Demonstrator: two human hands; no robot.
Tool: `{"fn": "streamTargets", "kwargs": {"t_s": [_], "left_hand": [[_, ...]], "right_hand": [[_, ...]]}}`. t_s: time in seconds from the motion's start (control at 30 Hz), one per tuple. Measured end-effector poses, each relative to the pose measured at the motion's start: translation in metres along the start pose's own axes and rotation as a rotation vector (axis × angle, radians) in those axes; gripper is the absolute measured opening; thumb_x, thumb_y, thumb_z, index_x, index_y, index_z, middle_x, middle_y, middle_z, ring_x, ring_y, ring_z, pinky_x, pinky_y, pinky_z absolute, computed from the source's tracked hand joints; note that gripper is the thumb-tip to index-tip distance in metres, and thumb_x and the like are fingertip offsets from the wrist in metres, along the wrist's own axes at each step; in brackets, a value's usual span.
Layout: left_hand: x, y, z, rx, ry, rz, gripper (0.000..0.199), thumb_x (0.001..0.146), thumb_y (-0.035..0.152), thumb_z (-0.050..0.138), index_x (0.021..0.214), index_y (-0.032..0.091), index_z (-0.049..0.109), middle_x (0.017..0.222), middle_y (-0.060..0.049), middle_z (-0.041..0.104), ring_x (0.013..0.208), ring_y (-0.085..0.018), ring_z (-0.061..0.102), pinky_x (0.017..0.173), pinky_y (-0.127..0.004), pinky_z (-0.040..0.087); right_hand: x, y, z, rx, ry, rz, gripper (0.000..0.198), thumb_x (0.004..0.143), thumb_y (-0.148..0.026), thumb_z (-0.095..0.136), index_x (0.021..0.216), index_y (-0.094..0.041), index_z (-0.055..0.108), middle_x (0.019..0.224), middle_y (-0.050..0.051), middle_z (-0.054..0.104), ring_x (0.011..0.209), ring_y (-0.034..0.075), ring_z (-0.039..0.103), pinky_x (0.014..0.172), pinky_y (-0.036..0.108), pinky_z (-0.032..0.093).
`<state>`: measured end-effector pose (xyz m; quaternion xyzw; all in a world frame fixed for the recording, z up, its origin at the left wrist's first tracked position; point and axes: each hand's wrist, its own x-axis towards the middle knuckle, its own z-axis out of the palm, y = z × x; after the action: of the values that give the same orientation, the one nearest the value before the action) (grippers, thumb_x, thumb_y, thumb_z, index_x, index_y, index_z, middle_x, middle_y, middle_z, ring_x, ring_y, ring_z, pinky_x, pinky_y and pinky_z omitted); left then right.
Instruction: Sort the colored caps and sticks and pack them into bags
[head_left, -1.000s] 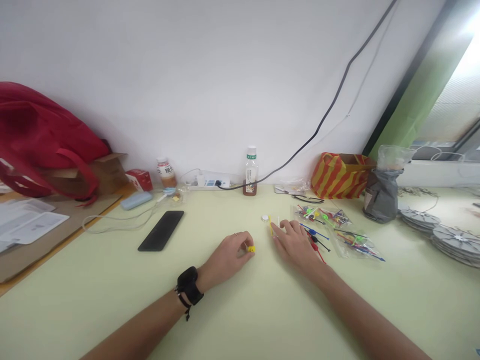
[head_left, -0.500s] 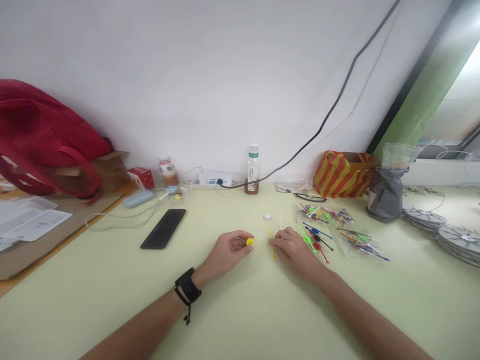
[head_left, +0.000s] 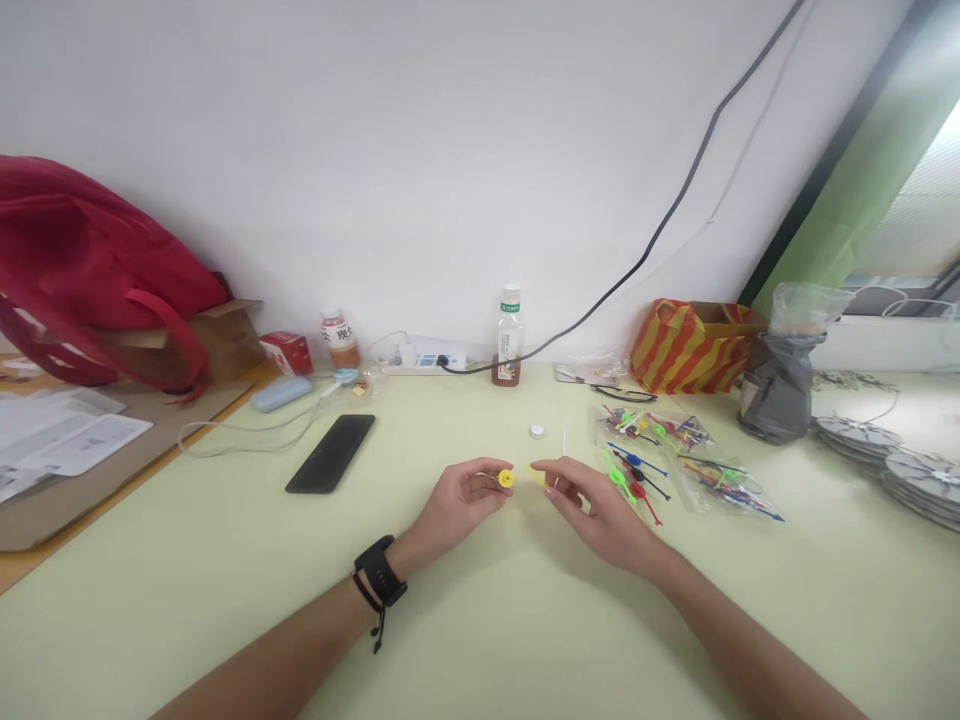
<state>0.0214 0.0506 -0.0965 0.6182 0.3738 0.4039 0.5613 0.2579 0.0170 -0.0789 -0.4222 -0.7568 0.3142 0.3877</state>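
Note:
My left hand (head_left: 466, 500) pinches a small round yellow plastic disc (head_left: 506, 479) with a hole or knob at its middle. Facing it, a short gap away, my right hand (head_left: 596, 505) grips a thin yellow plastic arrow (head_left: 537, 475) between thumb and fingers; part of the arrow is hidden. Just beyond the hands are a small white round cap (head_left: 536, 432) and a thin white stick (head_left: 565, 441). To the right of my right hand lie loose spinner arrows, among them a blue arrow (head_left: 636, 460), a red one (head_left: 640, 490) and a green one (head_left: 617, 477).
Clear bags of coloured spinner parts (head_left: 731, 485) lie at the right, near stacked grey discs (head_left: 926, 475). A black phone (head_left: 330, 454) is at the left. Along the wall stand a bottle (head_left: 508, 340), a power strip (head_left: 427, 362) with a cable, and a striped bag (head_left: 686, 348).
My right hand has lifted the yellow arrow off the table and turned it toward my left hand. The left hand still holds the yellow disc, nearly in the same place.

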Motion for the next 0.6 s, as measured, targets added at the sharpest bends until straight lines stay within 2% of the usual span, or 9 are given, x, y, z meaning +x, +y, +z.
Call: {"fn": "streamTargets", "kwargs": {"t_s": [0.13,0.2,0.3,0.43,0.6], "left_hand": [[-0.002,0.005,0.002,-0.038,-0.015,-0.017,0.035,0.079,0.021,0.075,0.113,0.015,0.071,0.102,-0.012,0.077,0.1,-0.027,0.075,0.094,-0.041,0.055],[-0.003,0.006,0.002,-0.053,-0.033,-0.022,0.037,0.077,0.015,0.072,0.114,0.015,0.071,0.104,-0.012,0.077,0.101,-0.028,0.074,0.094,-0.041,0.055],[-0.004,0.006,0.0,-0.055,-0.082,-0.043,0.047,0.073,0.007,0.066,0.119,0.016,0.07,0.106,-0.01,0.077,0.106,-0.028,0.073,0.093,-0.039,0.054],[-0.007,0.005,-0.002,-0.074,-0.173,-0.042,0.054,0.074,0.005,0.065,0.126,0.019,0.068,0.117,-0.01,0.075,0.112,-0.029,0.07,0.091,-0.036,0.054],[-0.011,0.013,0.008,-0.015,-0.197,0.079,0.039,0.085,0.023,0.076,0.123,0.017,0.069,0.117,-0.013,0.073,0.106,-0.028,0.071,0.095,-0.041,0.056]], "right_hand": [[0.003,-0.004,-0.001,0.35,-0.037,0.099,0.022,0.096,-0.042,0.063,0.098,-0.02,0.067,0.085,0.004,0.065,0.077,0.018,0.062,0.071,0.032,0.05],[0.003,-0.005,-0.002,0.443,-0.02,0.138,0.024,0.092,-0.043,0.07,0.095,-0.019,0.07,0.08,0.003,0.065,0.071,0.016,0.06,0.067,0.03,0.048],[0.003,-0.007,-0.003,0.507,-0.008,0.2,0.025,0.09,-0.044,0.073,0.091,-0.018,0.072,0.068,-0.001,0.061,0.06,0.013,0.054,0.062,0.029,0.045],[0.002,-0.01,0.002,0.594,-0.063,0.218,0.027,0.091,-0.044,0.071,0.091,-0.017,0.07,0.072,0.003,0.067,0.067,0.016,0.062,0.071,0.033,0.05],[0.001,-0.008,0.015,0.561,-0.037,0.118,0.025,0.095,-0.045,0.067,0.097,-0.02,0.061,0.081,0.002,0.064,0.072,0.016,0.061,0.071,0.032,0.05]]}}
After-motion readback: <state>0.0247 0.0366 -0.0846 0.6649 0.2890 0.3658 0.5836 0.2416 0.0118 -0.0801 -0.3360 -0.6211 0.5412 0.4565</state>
